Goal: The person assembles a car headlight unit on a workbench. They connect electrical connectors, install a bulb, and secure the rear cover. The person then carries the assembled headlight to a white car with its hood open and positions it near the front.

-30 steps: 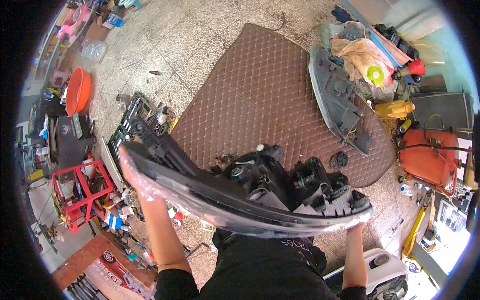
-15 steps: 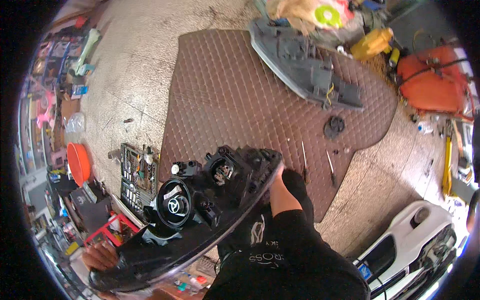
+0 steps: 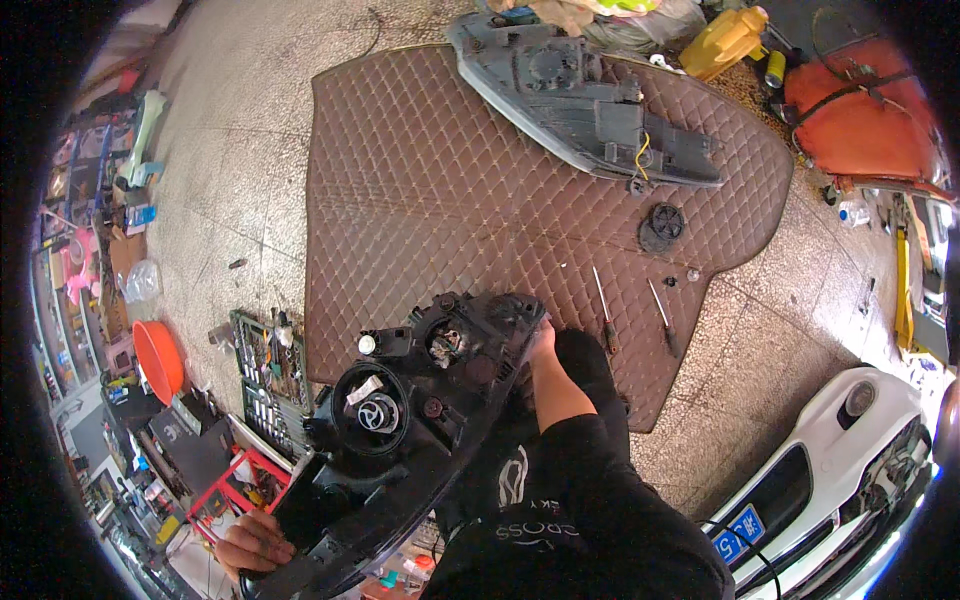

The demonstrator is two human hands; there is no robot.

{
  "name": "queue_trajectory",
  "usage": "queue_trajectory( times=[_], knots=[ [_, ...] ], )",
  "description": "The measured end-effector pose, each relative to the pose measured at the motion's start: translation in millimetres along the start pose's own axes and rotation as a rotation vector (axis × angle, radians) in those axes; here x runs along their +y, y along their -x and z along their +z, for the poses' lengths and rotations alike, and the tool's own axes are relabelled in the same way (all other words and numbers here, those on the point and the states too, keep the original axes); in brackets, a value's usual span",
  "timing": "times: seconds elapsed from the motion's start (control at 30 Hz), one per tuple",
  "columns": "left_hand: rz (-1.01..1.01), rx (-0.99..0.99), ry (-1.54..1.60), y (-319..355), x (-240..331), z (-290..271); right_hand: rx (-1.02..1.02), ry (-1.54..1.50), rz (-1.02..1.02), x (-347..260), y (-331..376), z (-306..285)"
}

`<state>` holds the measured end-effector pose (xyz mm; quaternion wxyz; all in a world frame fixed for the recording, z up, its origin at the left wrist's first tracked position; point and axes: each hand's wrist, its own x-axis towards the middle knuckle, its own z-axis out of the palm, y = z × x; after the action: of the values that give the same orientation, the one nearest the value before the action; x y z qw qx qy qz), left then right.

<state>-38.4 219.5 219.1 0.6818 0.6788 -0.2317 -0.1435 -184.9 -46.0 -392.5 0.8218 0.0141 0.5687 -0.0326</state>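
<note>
A black car headlight assembly is held up in front of my body, its back side facing up. Round openings show in its housing, one with a bulb socket inside and another with wires. At the lower left, my left hand has its fingers wrapped over the housing's narrow end. My right hand grips the opposite end near the upper corner, its fingers mostly hidden behind the housing. Farther off, a second, dusty grey headlight lies on the brown quilted mat.
On the mat lie a round black cap and two screwdrivers. To the left are an open socket tool set, a red metal frame and an orange basin. A white car bumper stands at the lower right.
The headlight has turned so its left end sits lower and nearer to me, and my left hand has moved right and down with it. The whole view has shifted slightly. Both hands keep their grip.
</note>
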Motion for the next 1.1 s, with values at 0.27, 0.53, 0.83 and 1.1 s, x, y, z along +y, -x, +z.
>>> queue_trajectory(
  times=[0.27, 0.53, 0.83, 1.1],
  knots=[
    [0.117, -0.327, 0.052, -16.6, -23.9, -15.6, 0.347, 1.098, -0.067, -213.2, -4.3, 7.1],
    [0.148, -0.091, 0.012, -38.0, -20.6, 3.8, 0.647, 1.891, -0.839, -409.0, -1.1, 92.0],
    [-0.004, -0.147, -0.080, -66.5, 3.4, 50.5, 0.695, 1.915, -0.718, -414.1, -33.0, 103.3],
    [0.006, -0.250, -0.145, -38.3, -0.7, 36.7, 0.415, 1.102, -0.525, -468.3, 82.3, 12.9]
  ],
)
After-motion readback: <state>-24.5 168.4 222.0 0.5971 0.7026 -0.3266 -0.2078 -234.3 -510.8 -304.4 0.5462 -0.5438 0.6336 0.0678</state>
